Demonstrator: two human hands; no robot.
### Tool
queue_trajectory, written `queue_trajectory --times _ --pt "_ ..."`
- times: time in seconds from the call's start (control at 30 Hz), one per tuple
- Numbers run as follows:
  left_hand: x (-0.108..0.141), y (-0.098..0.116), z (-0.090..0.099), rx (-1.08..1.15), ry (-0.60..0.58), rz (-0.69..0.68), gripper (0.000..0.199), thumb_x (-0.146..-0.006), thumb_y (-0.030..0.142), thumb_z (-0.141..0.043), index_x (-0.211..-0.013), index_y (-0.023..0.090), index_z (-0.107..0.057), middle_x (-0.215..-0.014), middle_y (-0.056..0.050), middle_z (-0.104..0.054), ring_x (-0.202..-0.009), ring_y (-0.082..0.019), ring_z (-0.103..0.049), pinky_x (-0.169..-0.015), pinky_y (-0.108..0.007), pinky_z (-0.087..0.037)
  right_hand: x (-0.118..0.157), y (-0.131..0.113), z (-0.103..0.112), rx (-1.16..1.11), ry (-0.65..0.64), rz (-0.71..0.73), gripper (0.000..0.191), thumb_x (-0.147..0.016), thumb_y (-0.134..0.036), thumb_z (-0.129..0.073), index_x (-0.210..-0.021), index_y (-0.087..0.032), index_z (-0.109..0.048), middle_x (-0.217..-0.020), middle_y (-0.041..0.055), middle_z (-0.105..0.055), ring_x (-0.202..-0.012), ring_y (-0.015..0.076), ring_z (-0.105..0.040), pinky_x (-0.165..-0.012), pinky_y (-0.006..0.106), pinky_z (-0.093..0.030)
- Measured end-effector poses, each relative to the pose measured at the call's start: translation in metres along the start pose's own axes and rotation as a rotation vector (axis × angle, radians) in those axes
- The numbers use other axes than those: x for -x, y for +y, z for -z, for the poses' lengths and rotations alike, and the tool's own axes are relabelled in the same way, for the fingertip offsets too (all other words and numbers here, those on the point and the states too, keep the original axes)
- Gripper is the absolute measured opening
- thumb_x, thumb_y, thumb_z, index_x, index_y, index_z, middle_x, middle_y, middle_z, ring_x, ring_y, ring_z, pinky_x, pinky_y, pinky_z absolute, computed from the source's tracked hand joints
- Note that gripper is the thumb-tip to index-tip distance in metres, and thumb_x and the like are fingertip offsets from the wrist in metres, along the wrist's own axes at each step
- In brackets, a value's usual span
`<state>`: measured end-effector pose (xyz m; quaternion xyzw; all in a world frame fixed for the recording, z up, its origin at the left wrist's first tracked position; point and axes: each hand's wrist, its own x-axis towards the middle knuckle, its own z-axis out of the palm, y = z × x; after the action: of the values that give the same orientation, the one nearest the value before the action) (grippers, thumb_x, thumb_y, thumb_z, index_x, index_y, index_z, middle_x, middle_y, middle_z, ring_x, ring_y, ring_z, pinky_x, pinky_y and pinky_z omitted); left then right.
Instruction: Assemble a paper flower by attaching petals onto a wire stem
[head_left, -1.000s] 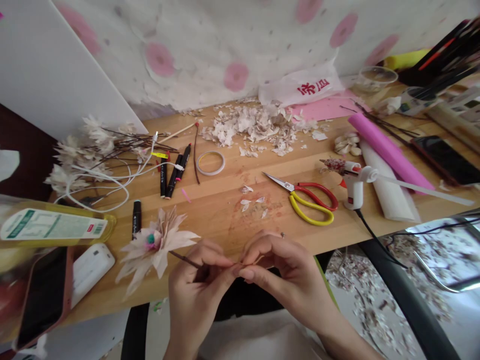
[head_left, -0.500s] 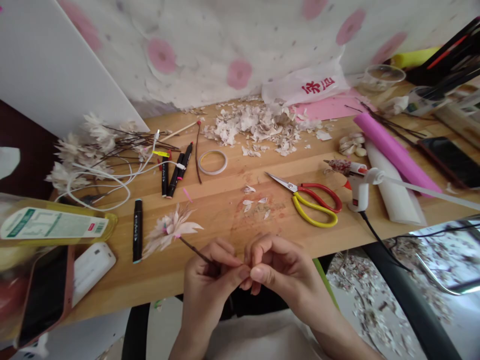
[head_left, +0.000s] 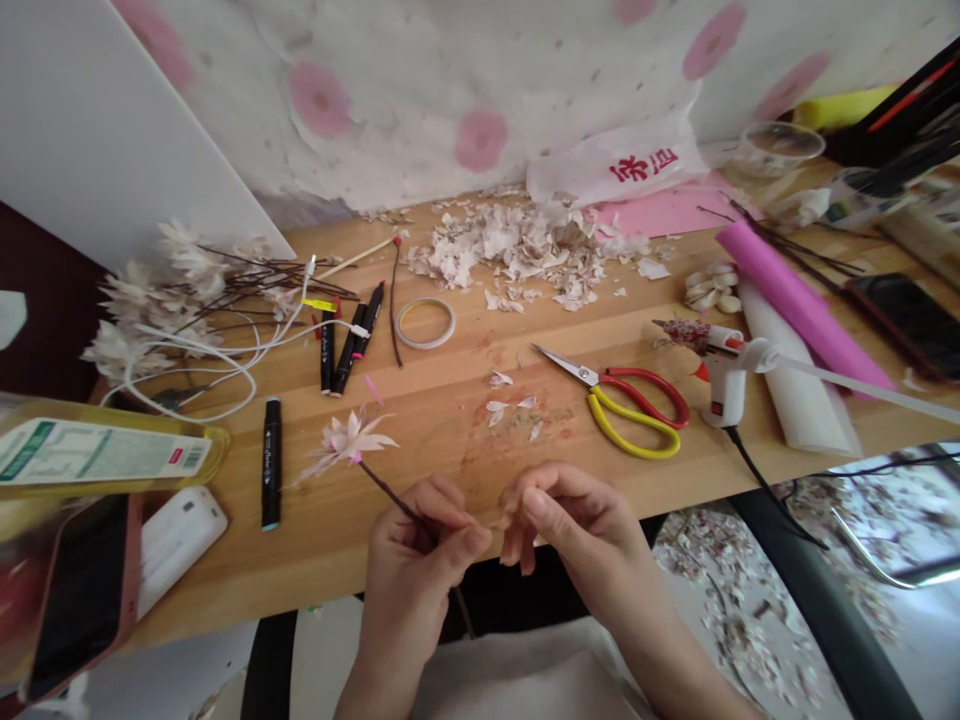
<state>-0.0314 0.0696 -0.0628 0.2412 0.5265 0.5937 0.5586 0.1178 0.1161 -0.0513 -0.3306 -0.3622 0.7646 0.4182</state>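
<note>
My left hand (head_left: 420, 560) is closed around the thin brown stem of a handmade flower (head_left: 352, 440). The flower has pale pointed petals and a pink base, and it leans out to the left over the table. The left thumb and forefinger are pinched, with a small pale bit at their tips too unclear to name. Just to the right, my right hand (head_left: 570, 530) has loosely bent fingers with the thumb raised, and nothing shows clearly in it. Several loose petals (head_left: 496, 412) lie on the table beyond the hands.
Scissors (head_left: 607, 395) lie right of the loose petals, near a glue gun (head_left: 724, 375) with a trailing cord. A heap of pale flakes (head_left: 517, 250), a tape roll (head_left: 425, 324) and markers (head_left: 352, 350) lie farther back. More finished flowers (head_left: 135, 300) rest at left behind a white cable (head_left: 247, 350).
My right hand has parted slightly from the left, its thumb lifting. The flower has turned a little on its stem in my left hand. The view has shifted slightly.
</note>
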Motion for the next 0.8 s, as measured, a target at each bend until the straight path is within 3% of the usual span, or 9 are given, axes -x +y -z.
queue_trajectory --times 0.17,0.3,0.8 --pt "0.0019 -0.0005 -0.0011 -0.117 0.005 -0.139 0.027 -0.069 0.032 -0.093 -0.063 0.021 -0.07 -0.065 0.005 -0.055 -0.055 -0.008 -0.047 -0.05 -0.019 -0.039 0.0019 -0.0021 -0.0009 0.099 -0.073 0.072 0.017 -0.077 -0.027 -0.091 -0.085 -0.023 -0.077 -0.081 -0.0016 -0.069 -0.068 0.0084 -0.065 -0.062 0.016 -0.056" --pt "0.0024 0.0019 -0.0021 -0.15 -0.044 -0.197 0.023 -0.072 0.029 -0.092 -0.065 0.023 -0.071 -0.063 0.005 -0.056 -0.054 -0.008 -0.047 -0.05 -0.019 -0.038 0.001 -0.0026 0.0004 0.129 -0.057 0.101 0.019 -0.071 -0.024 -0.095 -0.078 -0.023 -0.077 -0.078 -0.0017 -0.067 -0.07 0.01 -0.064 -0.064 0.018 -0.055" --pt "0.0023 0.0042 -0.0078 -0.082 -0.093 -0.123 0.025 -0.068 0.037 -0.094 -0.063 0.025 -0.073 -0.062 0.004 -0.058 -0.055 -0.01 -0.048 -0.051 -0.023 -0.034 0.003 -0.0056 -0.0002 0.162 -0.036 0.207 0.018 -0.069 -0.026 -0.096 -0.074 -0.024 -0.079 -0.07 -0.0012 -0.072 -0.062 0.0115 -0.068 -0.058 0.02 -0.056"
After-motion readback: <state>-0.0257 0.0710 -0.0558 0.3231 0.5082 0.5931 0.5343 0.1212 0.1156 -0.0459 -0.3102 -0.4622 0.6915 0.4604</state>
